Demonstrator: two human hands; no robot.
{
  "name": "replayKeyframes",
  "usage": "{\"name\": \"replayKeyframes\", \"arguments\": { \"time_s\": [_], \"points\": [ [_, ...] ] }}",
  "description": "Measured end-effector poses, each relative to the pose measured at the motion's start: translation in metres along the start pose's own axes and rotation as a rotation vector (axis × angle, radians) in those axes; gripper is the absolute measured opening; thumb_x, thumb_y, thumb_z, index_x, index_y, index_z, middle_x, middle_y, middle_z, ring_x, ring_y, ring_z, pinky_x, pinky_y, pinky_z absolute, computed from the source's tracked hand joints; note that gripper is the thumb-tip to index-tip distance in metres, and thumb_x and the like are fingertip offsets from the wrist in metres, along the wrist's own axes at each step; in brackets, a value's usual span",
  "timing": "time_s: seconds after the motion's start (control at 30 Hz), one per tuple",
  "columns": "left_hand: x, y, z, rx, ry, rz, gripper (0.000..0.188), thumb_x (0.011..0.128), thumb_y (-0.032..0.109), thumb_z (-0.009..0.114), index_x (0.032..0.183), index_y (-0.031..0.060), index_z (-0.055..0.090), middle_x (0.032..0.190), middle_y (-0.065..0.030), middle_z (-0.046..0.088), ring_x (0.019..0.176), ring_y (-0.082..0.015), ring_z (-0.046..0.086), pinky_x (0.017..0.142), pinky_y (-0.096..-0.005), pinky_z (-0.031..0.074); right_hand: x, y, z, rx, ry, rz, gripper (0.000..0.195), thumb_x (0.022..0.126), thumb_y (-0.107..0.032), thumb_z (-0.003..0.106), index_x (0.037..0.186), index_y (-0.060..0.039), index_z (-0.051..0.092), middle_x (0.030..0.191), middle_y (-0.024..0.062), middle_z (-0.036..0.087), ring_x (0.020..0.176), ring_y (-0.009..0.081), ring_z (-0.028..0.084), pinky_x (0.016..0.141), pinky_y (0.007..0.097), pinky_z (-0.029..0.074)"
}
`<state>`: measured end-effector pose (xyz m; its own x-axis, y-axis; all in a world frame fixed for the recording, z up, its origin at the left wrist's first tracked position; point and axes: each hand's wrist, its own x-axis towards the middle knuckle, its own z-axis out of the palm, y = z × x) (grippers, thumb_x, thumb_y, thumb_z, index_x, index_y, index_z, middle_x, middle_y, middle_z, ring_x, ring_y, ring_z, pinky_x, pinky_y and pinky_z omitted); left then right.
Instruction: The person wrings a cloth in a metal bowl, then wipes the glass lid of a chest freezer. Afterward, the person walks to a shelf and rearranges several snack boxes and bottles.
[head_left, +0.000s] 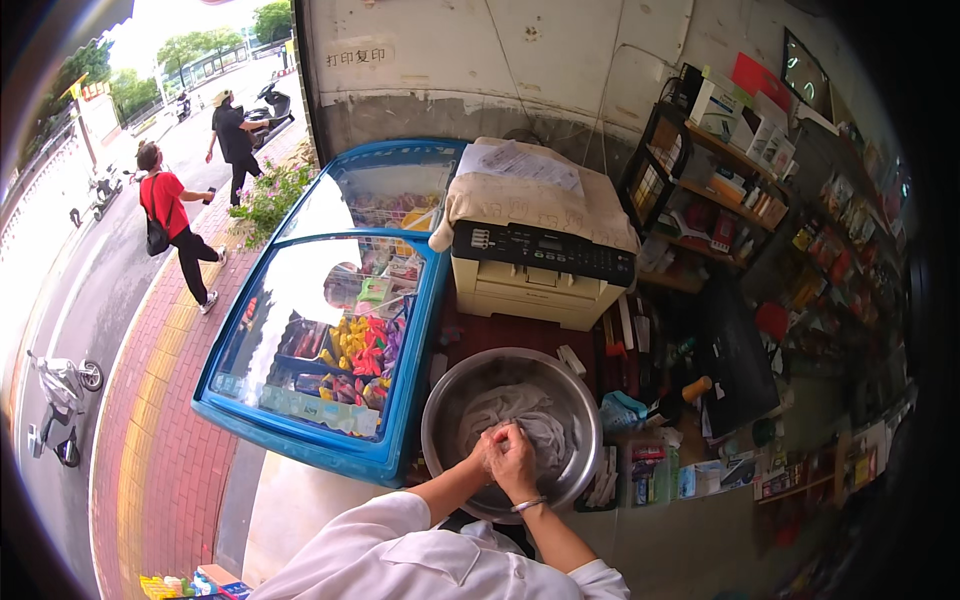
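A stainless steel basin (581, 450) stands before me, with a wet-looking pale cloth (525, 405) bunched inside it. Over the near part of the cloth, my left hand (484, 457) and my right hand (516, 459) are pressed together with fingers curled. Whether a fold of cloth is caught between them is hidden by the fingers. A metal bracelet (529, 504) circles my right wrist. Beyond the basin sits a cream and black multifunction printer (525, 289), partly covered by a beige cloth (517, 195) with printed papers (525, 166) on top.
On the left, a blue chest freezer (431, 360) with glass lids holds packaged goods. Small boxes (652, 469) and a black case (735, 360) crowd the right, below a loaded shelf (720, 187). Outside, two people (172, 210) walk along the brick pavement (172, 420) near a parked scooter (60, 409).
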<state>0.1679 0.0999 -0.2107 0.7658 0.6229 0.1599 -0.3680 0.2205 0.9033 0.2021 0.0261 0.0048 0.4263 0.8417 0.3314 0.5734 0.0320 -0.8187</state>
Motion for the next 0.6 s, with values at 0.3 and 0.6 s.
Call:
{"name": "replayKeyframes", "arguments": {
  "time_s": [0.3,0.6],
  "points": [
    [-0.022,0.157,0.077,-0.069,0.435,-0.683,0.029,0.092,0.022,0.06,0.118,0.0072,0.06,0.097,-0.0092,0.066,0.089,-0.0215,0.065,0.074,-0.0338,0.053,-0.005,0.07,-0.043,-0.474,-0.108,0.113,0.03,0.098,-0.031,0.052,0.086,-0.0039,0.057,0.084,0.0215,0.065,0.081,0.0439,0.062,0.067,0.0516,0.049],
    [-0.027,0.18,0.041,1.323,-0.144,-0.406,0.049,0.085,0.021,0.061,0.133,0.017,0.055,0.116,-0.0248,0.058,0.103,-0.0407,0.064,0.083,-0.0453,0.055,-0.013,0.063,-0.064,-0.729,-0.625,0.205,0.052,0.079,-0.042,0.074,0.118,-0.0142,0.053,0.116,0.0152,0.054,0.106,0.041,0.058,0.087,0.0514,0.05]
  ]
}}
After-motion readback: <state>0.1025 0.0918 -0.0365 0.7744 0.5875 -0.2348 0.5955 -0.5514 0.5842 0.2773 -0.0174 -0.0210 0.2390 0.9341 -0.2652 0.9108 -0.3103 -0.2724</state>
